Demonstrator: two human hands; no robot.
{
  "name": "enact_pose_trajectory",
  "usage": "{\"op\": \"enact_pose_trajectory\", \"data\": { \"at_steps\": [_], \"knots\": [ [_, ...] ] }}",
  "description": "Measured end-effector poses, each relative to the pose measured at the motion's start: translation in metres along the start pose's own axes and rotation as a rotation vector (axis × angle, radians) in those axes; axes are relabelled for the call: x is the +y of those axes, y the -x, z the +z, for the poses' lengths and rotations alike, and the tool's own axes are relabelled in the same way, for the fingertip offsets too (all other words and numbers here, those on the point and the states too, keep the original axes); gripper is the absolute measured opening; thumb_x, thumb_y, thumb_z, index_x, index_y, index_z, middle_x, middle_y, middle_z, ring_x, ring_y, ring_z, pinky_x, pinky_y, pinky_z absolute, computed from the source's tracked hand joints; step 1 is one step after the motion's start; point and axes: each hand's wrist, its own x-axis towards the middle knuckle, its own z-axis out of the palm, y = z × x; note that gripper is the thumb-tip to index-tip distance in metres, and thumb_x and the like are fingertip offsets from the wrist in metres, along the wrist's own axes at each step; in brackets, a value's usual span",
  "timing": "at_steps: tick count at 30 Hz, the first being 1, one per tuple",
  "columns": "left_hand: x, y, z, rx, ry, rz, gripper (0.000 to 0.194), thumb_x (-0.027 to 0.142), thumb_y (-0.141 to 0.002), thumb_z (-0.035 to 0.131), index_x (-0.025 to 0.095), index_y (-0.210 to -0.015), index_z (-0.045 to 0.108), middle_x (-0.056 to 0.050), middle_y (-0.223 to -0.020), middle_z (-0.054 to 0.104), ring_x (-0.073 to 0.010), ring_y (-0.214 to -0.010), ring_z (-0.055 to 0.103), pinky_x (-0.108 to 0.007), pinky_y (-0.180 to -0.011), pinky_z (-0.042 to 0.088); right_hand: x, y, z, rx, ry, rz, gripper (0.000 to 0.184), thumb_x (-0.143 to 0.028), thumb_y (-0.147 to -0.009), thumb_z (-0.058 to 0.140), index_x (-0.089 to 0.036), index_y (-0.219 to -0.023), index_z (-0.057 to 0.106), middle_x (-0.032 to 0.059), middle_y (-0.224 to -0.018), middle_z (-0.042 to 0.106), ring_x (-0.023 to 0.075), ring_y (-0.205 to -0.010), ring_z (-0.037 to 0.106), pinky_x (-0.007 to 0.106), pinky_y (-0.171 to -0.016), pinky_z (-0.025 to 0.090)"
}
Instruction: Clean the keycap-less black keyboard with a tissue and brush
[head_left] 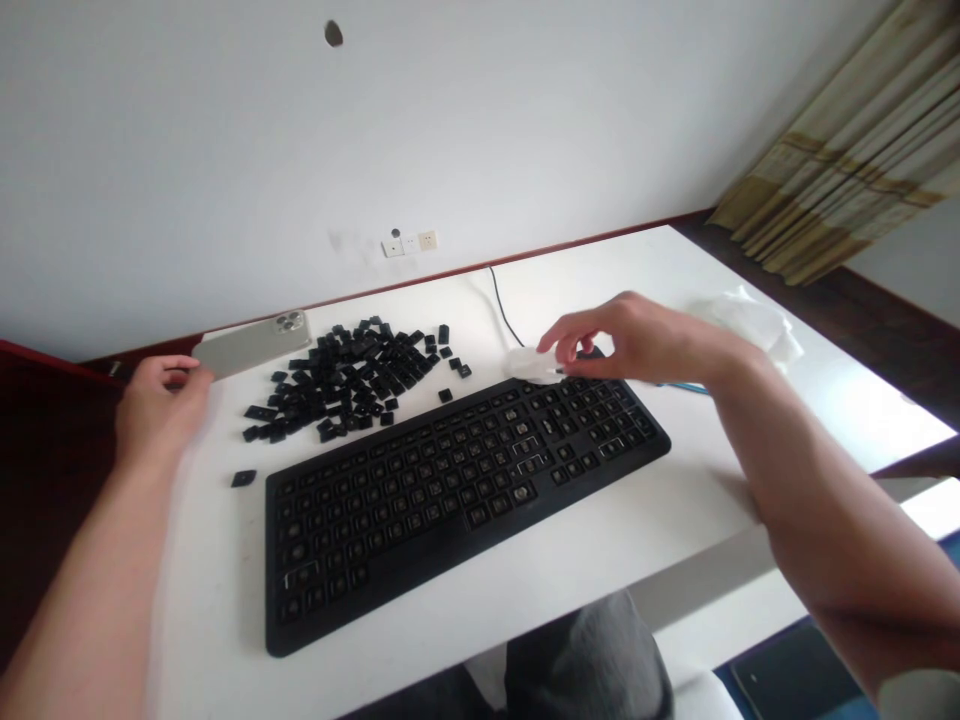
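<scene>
Keycaps (352, 375) are lying heaped on the white desk (600, 270), the right hand (637, 340) pinching a white wad (529, 363) above the keyboard (450, 490), the left hand (161, 410) gripping a phone (251, 345).

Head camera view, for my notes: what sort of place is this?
Probably a home room or small office: a black keyboard on a white desk, wall sockets above it, and a curtain in the corner.

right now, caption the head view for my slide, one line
Left hand on a phone, right hand pinching a small white object above a black keyboard, loose black keycaps on a white desk
</scene>
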Motion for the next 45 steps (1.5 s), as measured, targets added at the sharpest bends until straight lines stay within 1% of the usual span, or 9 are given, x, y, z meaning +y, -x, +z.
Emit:
{"op": "enact_pose_trajectory", "data": {
  "at_steps": [5,15,19,26,30,32,35,39,45],
  "knots": [
    [0.002,0.003,-0.001,0.013,0.004,-0.01,0.038,0.039,-0.079,0.07,0.031,-0.115,0.075,0.002,-0.106,0.073,-0.0195,-0.082,0.06,-0.032,-0.073,0.041,-0.024,-0.003,0.019,-0.254,-0.044,-0.067,0.029,-0.031,-0.097,0.066,-0.03,-0.122,0.081,-0.0006,-0.096,0.084,0.016,-0.079,0.076,0.029,-0.072,0.055],
    [-0.009,-0.005,0.004,0.026,0.012,0.031,0.04,0.039,-0.081,0.071,0.028,-0.119,0.077,0.001,-0.106,0.073,-0.0173,-0.08,0.06,-0.029,-0.073,0.042,-0.058,0.025,0.015,-0.297,0.113,0.011,0.047,-0.022,-0.093,0.061,-0.027,-0.14,0.064,0.0043,-0.116,0.084,0.0163,-0.069,0.074,0.031,-0.066,0.052],
    [-0.006,-0.003,0.003,0.03,0.004,0.029,0.041,0.039,-0.081,0.072,0.028,-0.12,0.077,0.002,-0.104,0.073,-0.0168,-0.079,0.06,-0.029,-0.075,0.045,-0.058,0.026,0.018,-0.339,0.181,0.118,0.042,-0.024,-0.09,0.063,-0.025,-0.132,0.065,0.0031,-0.099,0.084,0.0173,-0.063,0.07,0.031,-0.064,0.05],
    [-0.002,-0.002,0.002,0.021,0.011,-0.011,0.041,0.036,-0.078,0.074,0.028,-0.117,0.077,0.001,-0.106,0.073,-0.0179,-0.08,0.06,-0.034,-0.085,0.051,-0.045,0.014,0.002,-0.302,-0.042,-0.03,0.03,-0.03,-0.095,0.064,-0.029,-0.124,0.069,-0.0014,-0.102,0.082,0.0148,-0.068,0.069,0.031,-0.066,0.051],
    [-0.005,-0.005,0.003,0.007,0.042,0.019,0.04,0.036,-0.077,0.074,0.027,-0.115,0.076,0.0,-0.104,0.072,-0.019,-0.079,0.059,-0.035,-0.085,0.05,-0.023,0.028,-0.019,0.142,0.107,0.117,0.015,-0.041,-0.095,0.068,-0.027,-0.095,0.076,0.0014,-0.08,0.075,0.0186,-0.068,0.066,0.036,-0.066,0.05],
    [-0.006,-0.006,0.004,0.001,0.048,0.044,0.04,0.037,-0.077,0.074,0.026,-0.115,0.076,0.0,-0.104,0.072,-0.0194,-0.08,0.059,-0.033,-0.083,0.049,-0.002,0.045,-0.024,0.238,0.297,0.261,0.016,-0.04,-0.094,0.069,-0.027,-0.095,0.078,0.004,-0.081,0.076,0.0217,-0.07,0.066,0.04,-0.07,0.05],
    [-0.007,-0.007,0.004,-0.019,0.04,0.047,0.04,0.037,-0.078,0.074,0.026,-0.117,0.075,-0.001,-0.105,0.071,-0.0194,-0.08,0.057,-0.031,-0.078,0.046,0.035,0.081,-0.02,0.144,0.47,0.454,0.022,-0.036,-0.09,0.069,-0.027,-0.105,0.082,0.005,-0.083,0.079,0.0261,-0.074,0.07,0.043,-0.072,0.052],
    [-0.005,-0.007,0.004,-0.028,0.027,0.06,0.038,0.035,-0.081,0.074,0.023,-0.117,0.075,-0.002,-0.103,0.071,-0.0191,-0.08,0.056,-0.031,-0.077,0.044,0.066,0.126,0.003,0.1,0.383,0.443,0.022,-0.04,-0.087,0.072,-0.025,-0.1,0.081,0.0073,-0.089,0.082,0.0287,-0.078,0.075,0.043,-0.069,0.055],
    [0.022,0.017,-0.015,0.139,0.155,0.281,0.033,0.025,-0.087,0.068,0.014,-0.117,0.076,-0.008,-0.106,0.072,-0.0196,-0.086,0.061,-0.032,-0.085,0.049,0.065,0.126,0.01,0.055,0.371,0.397,0.015,-0.028,-0.081,0.069,-0.023,-0.091,0.079,0.0071,-0.08,0.079,0.0241,-0.065,0.069,0.04,-0.063,0.05]
  ]
}}
